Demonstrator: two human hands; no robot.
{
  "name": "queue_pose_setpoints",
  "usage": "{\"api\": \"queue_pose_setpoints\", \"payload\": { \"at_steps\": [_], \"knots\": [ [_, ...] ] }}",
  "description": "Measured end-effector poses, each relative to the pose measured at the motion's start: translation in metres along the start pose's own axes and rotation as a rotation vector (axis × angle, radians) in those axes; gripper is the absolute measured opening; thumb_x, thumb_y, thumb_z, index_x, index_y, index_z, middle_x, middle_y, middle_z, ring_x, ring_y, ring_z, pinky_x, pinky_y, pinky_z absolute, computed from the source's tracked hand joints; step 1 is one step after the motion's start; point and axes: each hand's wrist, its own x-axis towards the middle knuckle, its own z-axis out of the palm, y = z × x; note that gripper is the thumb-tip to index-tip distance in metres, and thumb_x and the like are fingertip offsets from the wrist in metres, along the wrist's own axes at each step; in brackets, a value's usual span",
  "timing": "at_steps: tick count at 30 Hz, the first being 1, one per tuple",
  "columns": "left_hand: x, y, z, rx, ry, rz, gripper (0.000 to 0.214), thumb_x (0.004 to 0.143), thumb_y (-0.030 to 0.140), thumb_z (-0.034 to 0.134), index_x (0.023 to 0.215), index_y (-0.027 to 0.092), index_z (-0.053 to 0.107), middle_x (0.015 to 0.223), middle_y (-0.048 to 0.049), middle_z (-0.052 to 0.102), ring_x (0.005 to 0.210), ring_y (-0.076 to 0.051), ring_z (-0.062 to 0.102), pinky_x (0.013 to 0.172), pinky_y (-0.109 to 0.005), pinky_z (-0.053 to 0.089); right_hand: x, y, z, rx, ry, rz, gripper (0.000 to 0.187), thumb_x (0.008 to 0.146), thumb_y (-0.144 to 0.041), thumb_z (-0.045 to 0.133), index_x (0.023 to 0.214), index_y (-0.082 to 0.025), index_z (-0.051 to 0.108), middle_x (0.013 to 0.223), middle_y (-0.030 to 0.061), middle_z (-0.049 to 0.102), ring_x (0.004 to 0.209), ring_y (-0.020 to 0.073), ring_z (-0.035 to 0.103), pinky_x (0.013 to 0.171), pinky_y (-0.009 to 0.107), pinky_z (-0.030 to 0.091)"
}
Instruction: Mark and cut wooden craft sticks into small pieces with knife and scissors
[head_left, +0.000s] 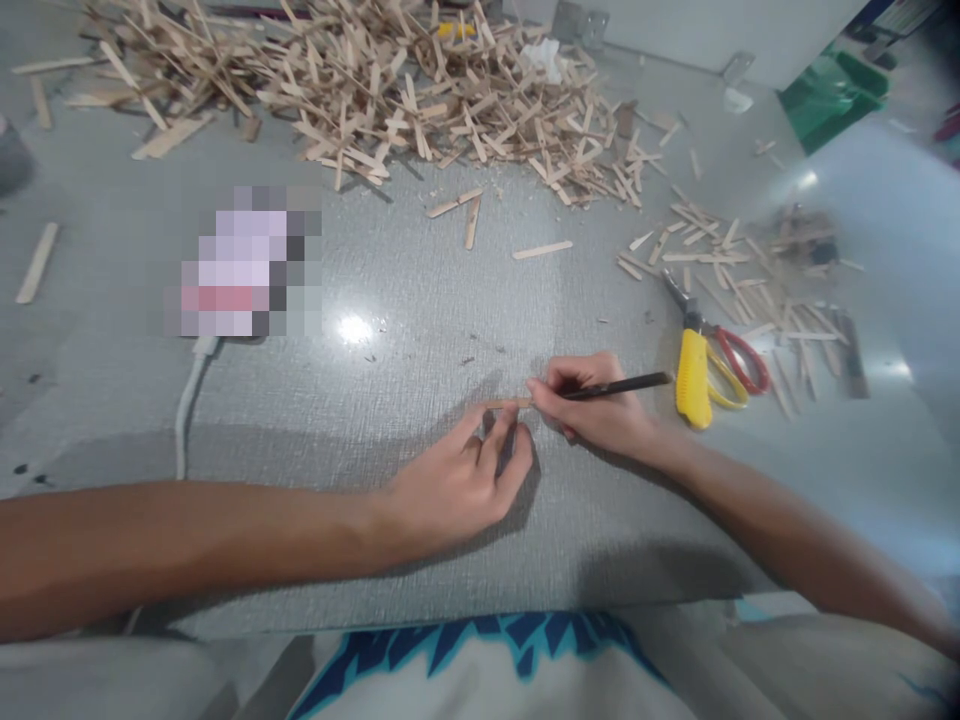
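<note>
My left hand (465, 470) pinches a small wooden stick (501, 404) just above the grey table, in the middle of the view. My right hand (600, 405) grips a dark, slim pencil-like tool (626, 384) as one holds a pen. Its tip is hidden by the fingers, close to the stick's right end; whether it touches the wood I cannot tell. To the right of my right hand lie pliers (681, 300) with a dark metal head, next to scissors (739, 362) with red and yellow handles and a yellow grip (694, 380).
A large heap of wooden sticks (420, 90) covers the back of the table (420, 290). More loose sticks (720, 250) are scattered at the right. A blurred-out device (240, 260) with a white cable (184, 410) lies left. A green bin (832, 95) stands beyond the far right.
</note>
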Motion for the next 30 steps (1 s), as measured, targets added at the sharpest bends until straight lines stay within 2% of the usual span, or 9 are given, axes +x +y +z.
{"api": "queue_pose_setpoints", "payload": {
  "at_steps": [9, 22, 25, 30],
  "knots": [
    [0.0010, -0.0006, -0.0038, 0.028, -0.010, 0.005, 0.035, 0.104, 0.023, 0.064, 0.125, -0.006, 0.069, 0.120, -0.0315, 0.078, 0.100, -0.031, 0.082, 0.099, -0.048, 0.063, 0.0008, -0.0010, -0.0006, -0.029, -0.015, -0.026, 0.048, 0.102, -0.034, 0.069, 0.061, -0.023, 0.045, 0.044, -0.0062, 0.049, 0.037, 0.0082, 0.046, 0.040, 0.023, 0.032],
    [0.0008, -0.0016, -0.0038, 0.017, -0.019, 0.009, 0.033, 0.106, 0.023, 0.064, 0.125, -0.004, 0.070, 0.118, -0.0286, 0.080, 0.109, -0.032, 0.080, 0.103, -0.049, 0.062, 0.0003, -0.0053, -0.0026, -0.065, -0.022, -0.016, 0.046, 0.102, -0.030, 0.066, 0.060, -0.023, 0.048, 0.044, -0.0050, 0.052, 0.038, 0.0093, 0.049, 0.042, 0.024, 0.037],
    [0.0003, -0.0010, -0.0026, 0.017, -0.017, 0.005, 0.033, 0.105, 0.021, 0.065, 0.126, -0.004, 0.070, 0.120, -0.0294, 0.079, 0.100, -0.030, 0.082, 0.102, -0.049, 0.063, 0.0003, -0.0055, -0.0026, -0.077, -0.022, -0.010, 0.046, 0.101, -0.029, 0.066, 0.060, -0.023, 0.048, 0.045, -0.0050, 0.053, 0.039, 0.0093, 0.050, 0.043, 0.024, 0.037],
    [-0.0002, -0.0002, -0.0015, 0.004, -0.012, 0.004, 0.036, 0.103, 0.022, 0.066, 0.126, -0.006, 0.069, 0.122, -0.0327, 0.078, 0.108, -0.033, 0.081, 0.102, -0.049, 0.062, -0.0005, -0.0043, -0.0026, -0.072, -0.023, -0.012, 0.045, 0.101, -0.026, 0.065, 0.060, -0.023, 0.046, 0.045, -0.0049, 0.053, 0.038, 0.0095, 0.050, 0.042, 0.024, 0.036]
  ]
}}
